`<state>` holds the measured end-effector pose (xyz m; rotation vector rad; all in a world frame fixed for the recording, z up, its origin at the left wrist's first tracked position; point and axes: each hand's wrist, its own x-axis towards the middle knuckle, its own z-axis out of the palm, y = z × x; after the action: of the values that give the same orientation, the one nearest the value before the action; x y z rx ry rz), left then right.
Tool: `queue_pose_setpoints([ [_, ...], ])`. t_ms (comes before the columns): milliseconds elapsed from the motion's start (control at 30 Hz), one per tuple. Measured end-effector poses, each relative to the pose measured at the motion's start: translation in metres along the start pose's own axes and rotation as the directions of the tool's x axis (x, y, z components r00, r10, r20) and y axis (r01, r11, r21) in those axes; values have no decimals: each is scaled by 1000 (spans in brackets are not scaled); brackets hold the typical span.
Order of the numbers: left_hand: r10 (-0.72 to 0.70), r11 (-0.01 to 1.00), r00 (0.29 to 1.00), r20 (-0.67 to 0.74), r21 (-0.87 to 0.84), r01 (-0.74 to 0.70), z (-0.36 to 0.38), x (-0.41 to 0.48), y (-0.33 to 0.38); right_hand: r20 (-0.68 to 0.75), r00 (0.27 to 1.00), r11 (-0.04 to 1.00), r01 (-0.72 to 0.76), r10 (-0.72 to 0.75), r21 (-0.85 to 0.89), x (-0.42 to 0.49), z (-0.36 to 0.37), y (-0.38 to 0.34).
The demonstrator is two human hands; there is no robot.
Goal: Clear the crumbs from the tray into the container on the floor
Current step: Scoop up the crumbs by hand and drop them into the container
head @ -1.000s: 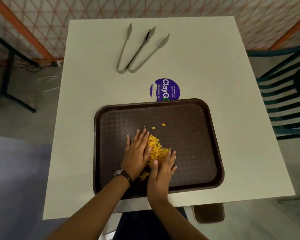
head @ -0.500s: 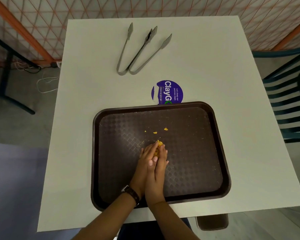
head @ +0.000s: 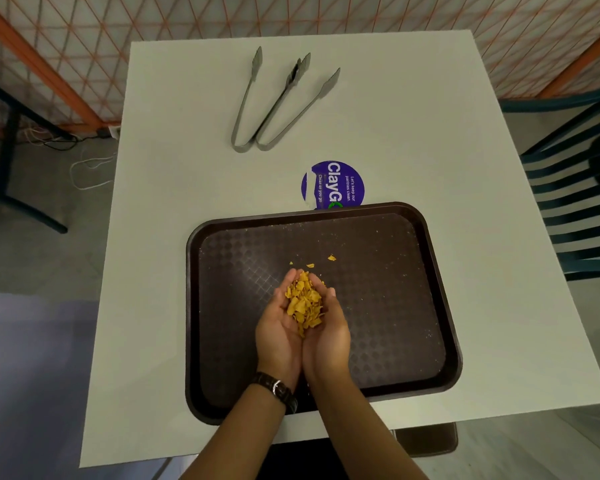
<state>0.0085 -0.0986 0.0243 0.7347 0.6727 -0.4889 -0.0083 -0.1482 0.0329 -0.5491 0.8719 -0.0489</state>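
Left hand (head: 278, 327) and right hand (head: 327, 332) cupped together, palms up, full of yellow crumbs (head: 304, 304), above brown tray (head: 388, 306).

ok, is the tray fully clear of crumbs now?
No. A few yellow crumbs still lie on the tray just beyond the cupped hands, which hold the main pile.

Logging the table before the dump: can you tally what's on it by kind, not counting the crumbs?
Tongs: 2, metal, side by side at the far end
Tray: 1, brown
Round sticker: 1, purple, partly under the tray's far rim
Total: 4
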Motion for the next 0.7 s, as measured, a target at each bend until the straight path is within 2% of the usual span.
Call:
queue_pose_setpoints([
  [433, 69, 997, 991, 113, -39, -65, 63, -57, 13, 49, 990, 991, 128, -130, 44, -49, 18, -56],
  [700, 59, 997, 982, 178, -65, -48, 80, -105, -44, 63, 982, 983, 175, -179, 60, -97, -36, -90],
])
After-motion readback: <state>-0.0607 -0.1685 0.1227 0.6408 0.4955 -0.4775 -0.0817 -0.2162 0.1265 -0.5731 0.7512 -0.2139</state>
